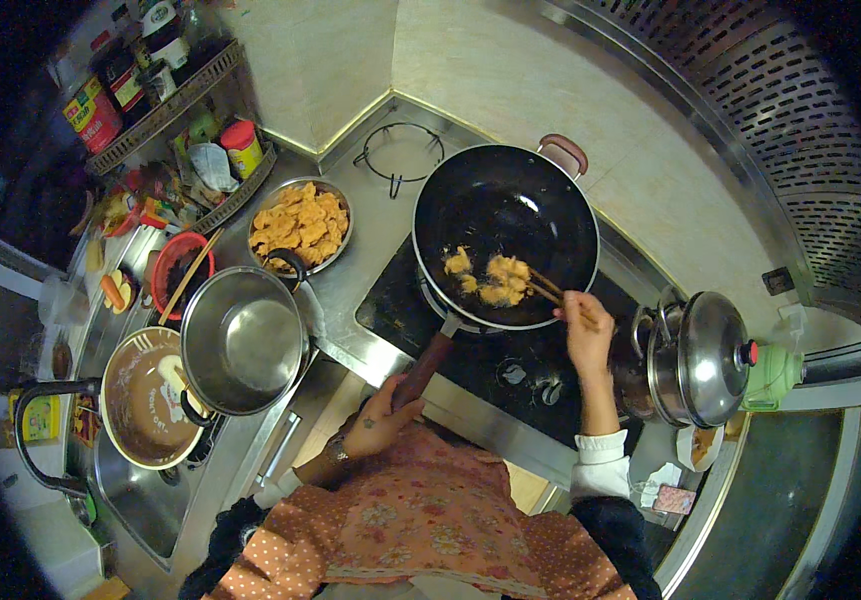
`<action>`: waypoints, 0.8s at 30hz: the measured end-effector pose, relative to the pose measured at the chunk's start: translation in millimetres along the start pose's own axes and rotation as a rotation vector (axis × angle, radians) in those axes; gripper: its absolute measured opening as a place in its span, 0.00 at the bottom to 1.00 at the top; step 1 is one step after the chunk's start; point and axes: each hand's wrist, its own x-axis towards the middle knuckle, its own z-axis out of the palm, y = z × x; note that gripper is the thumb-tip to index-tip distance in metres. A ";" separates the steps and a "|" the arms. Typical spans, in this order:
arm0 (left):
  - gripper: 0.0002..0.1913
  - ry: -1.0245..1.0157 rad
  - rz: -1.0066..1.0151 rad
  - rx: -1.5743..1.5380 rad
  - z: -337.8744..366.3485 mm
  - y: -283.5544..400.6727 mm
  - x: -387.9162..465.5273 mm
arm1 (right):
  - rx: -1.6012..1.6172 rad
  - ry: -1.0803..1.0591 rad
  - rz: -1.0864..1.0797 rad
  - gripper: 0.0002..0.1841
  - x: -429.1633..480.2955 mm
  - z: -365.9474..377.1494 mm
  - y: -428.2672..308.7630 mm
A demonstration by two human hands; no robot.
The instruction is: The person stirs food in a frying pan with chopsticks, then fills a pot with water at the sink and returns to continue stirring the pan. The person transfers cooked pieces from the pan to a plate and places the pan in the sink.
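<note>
My left hand (382,421) is closed around the brown handle (424,370) of a black wok (486,195), which sits tilted over the stove (393,304). In my right hand (588,330) is a pair of wooden chopsticks (546,285), their tips at battered, golden-orange fried pieces (507,279) in the near part of the wok. A smaller piece (458,260) lies to their left. Left of the wok, a metal bowl (349,247) holds a heap of similar fried pieces (301,223).
An empty steel pot (244,341) and a brown-coated bowl (146,405) stand at left, by the sink (137,487). Behind them are a red basket (209,259) and a condiment rack (175,112). A lidded steamer pot (712,360) stands right of the stove; a wire ring stand (403,176) lies behind.
</note>
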 end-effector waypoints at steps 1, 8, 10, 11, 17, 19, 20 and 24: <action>0.24 -0.013 -0.040 0.001 -0.7 1.0 -0.2 | 0.002 -0.027 -0.057 0.12 -5.0 2.0 0.4; 0.24 0.000 0.015 0.080 -2.9 1.8 -0.9 | -0.004 0.103 0.037 0.11 -10.8 -15.6 -12.3; 0.25 -0.021 -0.055 -0.026 -1.6 0.4 -1.3 | 0.022 0.029 0.048 0.12 -11.1 -9.7 -13.5; 0.25 -0.036 -0.112 -0.089 -1.1 -0.3 -1.6 | 0.033 -0.002 0.056 0.12 -12.5 -3.6 -13.4; 0.25 -0.001 0.031 -0.082 0.0 -3.1 -0.6 | 0.164 0.040 0.011 0.11 -7.7 19.0 -21.4; 0.25 0.008 0.073 -0.037 -0.1 -2.7 -0.9 | 0.168 0.058 0.025 0.10 -8.1 14.8 -29.9; 0.25 0.021 0.108 -0.021 0.0 -2.3 -1.0 | 0.162 0.043 0.017 0.10 -10.6 14.4 -34.3; 0.27 0.031 0.073 -0.021 0.0 -1.0 -1.5 | 0.114 0.000 -0.057 0.09 -31.2 11.8 -50.3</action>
